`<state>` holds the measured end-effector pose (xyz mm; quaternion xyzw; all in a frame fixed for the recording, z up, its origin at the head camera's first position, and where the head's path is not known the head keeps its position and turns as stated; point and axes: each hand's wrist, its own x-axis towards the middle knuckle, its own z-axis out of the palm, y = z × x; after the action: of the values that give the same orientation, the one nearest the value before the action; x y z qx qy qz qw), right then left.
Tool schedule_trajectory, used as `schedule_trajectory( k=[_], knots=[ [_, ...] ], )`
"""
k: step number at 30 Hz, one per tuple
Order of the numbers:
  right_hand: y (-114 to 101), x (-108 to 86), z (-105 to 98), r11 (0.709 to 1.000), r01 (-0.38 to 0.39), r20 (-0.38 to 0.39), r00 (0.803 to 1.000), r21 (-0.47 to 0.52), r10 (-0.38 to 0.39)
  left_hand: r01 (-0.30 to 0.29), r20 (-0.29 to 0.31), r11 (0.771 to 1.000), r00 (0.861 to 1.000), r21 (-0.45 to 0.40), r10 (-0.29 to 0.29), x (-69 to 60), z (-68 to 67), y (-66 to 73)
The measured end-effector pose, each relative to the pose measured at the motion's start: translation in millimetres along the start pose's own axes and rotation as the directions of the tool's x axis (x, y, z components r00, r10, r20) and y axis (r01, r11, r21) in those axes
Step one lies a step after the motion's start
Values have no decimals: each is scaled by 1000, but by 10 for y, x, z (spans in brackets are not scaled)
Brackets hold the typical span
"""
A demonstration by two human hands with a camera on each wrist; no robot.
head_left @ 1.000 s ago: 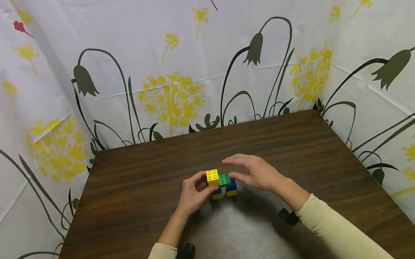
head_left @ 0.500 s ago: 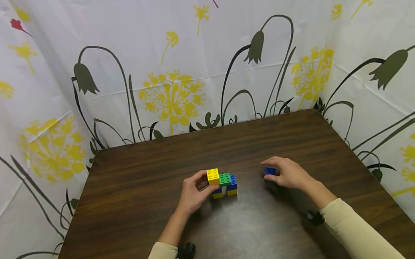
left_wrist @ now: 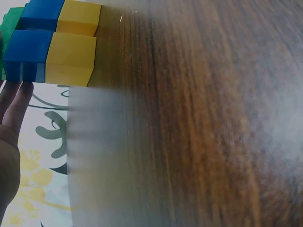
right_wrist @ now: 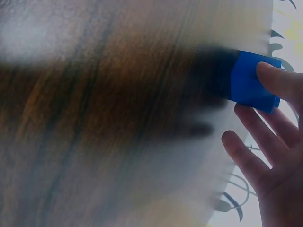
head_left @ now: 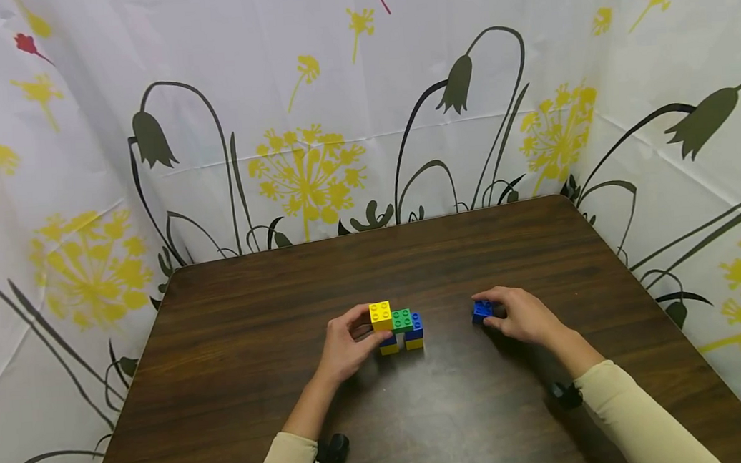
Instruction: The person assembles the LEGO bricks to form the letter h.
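Observation:
A small structure of toy building bricks stands on the table in the head view. A yellow brick (head_left: pixel 381 315) sits at its top left beside a green brick (head_left: pixel 402 320). Below them, blue bricks (left_wrist: pixel 28 52) rest on yellow bricks (left_wrist: pixel 71 59), forming two supports with a gap between. My left hand (head_left: pixel 345 345) grips the structure's left side, thumb in front and fingers behind, partly hidden. To the right, my right hand (head_left: pixel 523 314) pinches a separate blue brick (head_left: pixel 482 312) between thumb and fingers. That brick appears to be on the tabletop.
The dark wood-grain table (head_left: pixel 272 296) has rounded far corners. A white curtain (head_left: pixel 335 97) printed with flowers hangs behind it and along both sides. Black wrist cameras sit at both cuffs, including the left camera (head_left: pixel 337 449).
My right hand has moved right, away from the brick structure, to the separate blue brick and now pinches it. My left hand keeps its place on the structure.

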<state>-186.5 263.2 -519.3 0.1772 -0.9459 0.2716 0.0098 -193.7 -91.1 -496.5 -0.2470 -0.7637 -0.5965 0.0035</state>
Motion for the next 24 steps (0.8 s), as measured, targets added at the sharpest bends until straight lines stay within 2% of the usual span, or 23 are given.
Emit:
schedule_trajectory(
  k=[4,6,10,17,24],
  knots=[
    [6,-4,-7,1000,2,7,1000,-3,-2,12,-4,1000,1000,-1,-12,16,11,-186],
    [6,-2,-12,1000,-3,10,1000,-2,3,10,-10,1000,1000,-3,-10,17,12,-218],
    [5,3,-16,1000,5,7,1000,5,-5,0,-20,1000,1000,-13,0,14,12,-242],
    [-31,63,-20,998,63,-24,998,19,-62,-28,-22,1000,999,-5,28,19,12,-251],
    [-239,181,-95,991,121,-66,991,52,-118,-12,-22,1000,1000,-13,12,16,9,-251]
  ],
)
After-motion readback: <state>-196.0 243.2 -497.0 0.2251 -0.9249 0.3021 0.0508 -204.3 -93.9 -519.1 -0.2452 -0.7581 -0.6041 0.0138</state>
